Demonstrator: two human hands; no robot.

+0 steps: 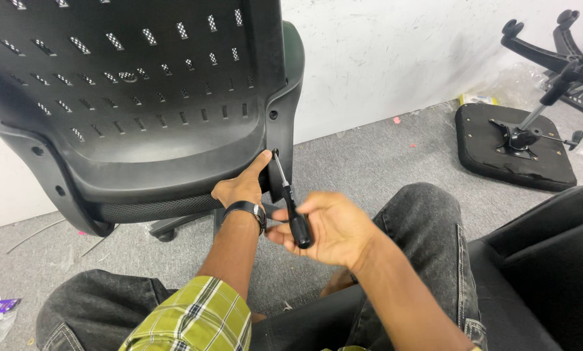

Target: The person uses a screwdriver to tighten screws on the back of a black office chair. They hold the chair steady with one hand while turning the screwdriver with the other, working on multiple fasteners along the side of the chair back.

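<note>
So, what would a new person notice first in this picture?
First, the big black chair back filling the upper left, with the right hand turning a screwdriver into a hole on its side frame. The left hand steadies the frame beside the tip. At far right, an upturned seat cushion lies on the grey carpet.

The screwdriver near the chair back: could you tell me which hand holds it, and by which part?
The right hand grips the screwdriver by its black handle; the left hand steadies its tip at a hole in the chair back.
</note>
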